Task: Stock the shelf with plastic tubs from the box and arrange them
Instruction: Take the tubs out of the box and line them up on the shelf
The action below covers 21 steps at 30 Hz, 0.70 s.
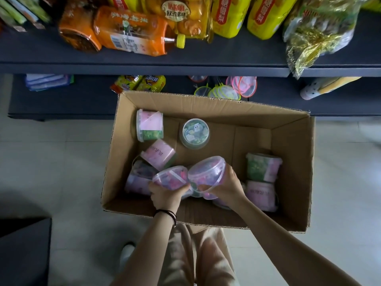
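- The left hand (165,196) is curled shut around a clear plastic tub (171,178) with pink contents, fingers wrapped under its lower side; a dark band (166,213) circles that wrist
- The right hand (224,185) is clamped on a second clear tub (207,172), thumb and fingers spread round its body; this tub tilts with its lid rim facing toward 10 o'clock
- The two held tubs touch each other edge to edge — both just above the heap in the near part of the cardboard box (288,182)
- The box stands open on the pale tiled floor (61,162), at 12 o'clock from the person's legs; its flaps are folded out of the way
- Loose tubs lie inside: one on its side with a pink label (149,124) at the 10 o'clock corner; one upright with a green-printed lid (194,134) just beside it toward 3 o'clock; another pink-labelled one (159,154) tipped over near the left wall; two stacked on their sides (262,178) against the 3 o'clock wall — green contents show through the upper one
- The dark shelf (226,56) runs across at 12 o'clock, beyond the box; orange bottles (123,32) and yellow packs (231,15) sit on it; a lower shelf level holds round pink and green mesh items (233,89)
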Motion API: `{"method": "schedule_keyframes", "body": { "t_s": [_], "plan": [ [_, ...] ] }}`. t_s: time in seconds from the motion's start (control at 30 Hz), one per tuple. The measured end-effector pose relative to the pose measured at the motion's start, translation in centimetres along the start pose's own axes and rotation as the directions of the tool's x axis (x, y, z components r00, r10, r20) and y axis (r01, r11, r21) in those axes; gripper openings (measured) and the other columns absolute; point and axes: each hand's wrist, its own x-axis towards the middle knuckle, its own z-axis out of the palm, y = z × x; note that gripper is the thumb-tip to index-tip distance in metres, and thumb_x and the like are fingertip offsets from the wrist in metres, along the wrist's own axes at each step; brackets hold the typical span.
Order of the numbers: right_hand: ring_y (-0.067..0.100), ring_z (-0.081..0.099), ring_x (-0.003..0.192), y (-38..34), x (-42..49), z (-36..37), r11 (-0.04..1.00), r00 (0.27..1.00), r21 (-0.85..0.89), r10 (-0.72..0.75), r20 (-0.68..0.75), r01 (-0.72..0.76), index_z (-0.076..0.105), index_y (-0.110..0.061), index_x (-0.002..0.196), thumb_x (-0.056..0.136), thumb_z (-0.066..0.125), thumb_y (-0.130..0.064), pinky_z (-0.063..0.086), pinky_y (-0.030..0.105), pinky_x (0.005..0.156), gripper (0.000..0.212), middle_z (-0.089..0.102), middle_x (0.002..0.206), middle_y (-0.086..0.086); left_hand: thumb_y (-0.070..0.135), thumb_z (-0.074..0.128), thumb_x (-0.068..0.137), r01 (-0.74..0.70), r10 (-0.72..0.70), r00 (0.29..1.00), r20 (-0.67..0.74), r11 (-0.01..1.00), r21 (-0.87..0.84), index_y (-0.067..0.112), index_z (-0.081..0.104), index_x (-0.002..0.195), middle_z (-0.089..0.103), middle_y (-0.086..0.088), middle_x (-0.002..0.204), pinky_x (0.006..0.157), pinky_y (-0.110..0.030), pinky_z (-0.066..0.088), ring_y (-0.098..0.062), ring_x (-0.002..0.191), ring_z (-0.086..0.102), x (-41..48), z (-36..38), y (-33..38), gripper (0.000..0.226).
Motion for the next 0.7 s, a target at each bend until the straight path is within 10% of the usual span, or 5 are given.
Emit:
{"method": "schedule_keyframes", "body": {
  "t_s": [0.27, 0.53, 0.7],
  "plan": [
    [0.014, 0.060, 0.101, -1.7, -0.4, -1.5, 0.992, 0.996, 0.088, 0.089, -0.003, -0.088, 0.055, -0.026, 0.117, 0.036, 0.085, -0.055, 0.053, 0.032, 0.080, 0.091, 0.062, 0.108, -0.006, 0.031, 0.093, 0.056, -0.121, 0.123, 0.992, 0.010, 0.990, -0.078, -0.002, 0.018, 0.146, 0.038, -0.017, 0.144, 0.104, -0.030, 0.035, -0.029, 0.132, 0.041, 0.0, -0.7, 1.5, 0.121],
    [-0.003, 0.063, 0.072, -11.1, -6.2, -10.5, 0.961, 0.973, 0.223, -0.123, -0.195, 0.166, 0.059, -0.032, 0.077, 0.038, 0.071, -0.073, 0.053, 0.023, 0.067, 0.058, 0.067, 0.073, -0.018, 0.031, 0.093, 0.054, -0.424, 0.443, 0.896, -0.003, 0.855, -0.298, 0.008, 0.052, 0.128, 0.062, -0.008, 0.123, 0.101, -0.042, 0.047, -0.021, 0.112, 0.060, -10.2, -7.8, 10.8, 0.087],
    [0.020, 0.063, 0.098, -20.1, -10.2, -18.4, 0.901, 0.919, 0.250, -0.288, -0.268, 0.355, 0.054, -0.018, 0.113, 0.059, 0.083, -0.057, 0.053, 0.043, 0.086, 0.073, 0.064, 0.106, 0.000, 0.006, 0.089, 0.062, -0.662, 0.688, 0.716, -0.121, 0.613, -0.431, 0.013, 0.058, 0.114, 0.067, -0.004, 0.110, 0.090, -0.031, 0.054, -0.016, 0.102, 0.066, -18.5, -13.0, 19.9, 0.062]
  ]
}}
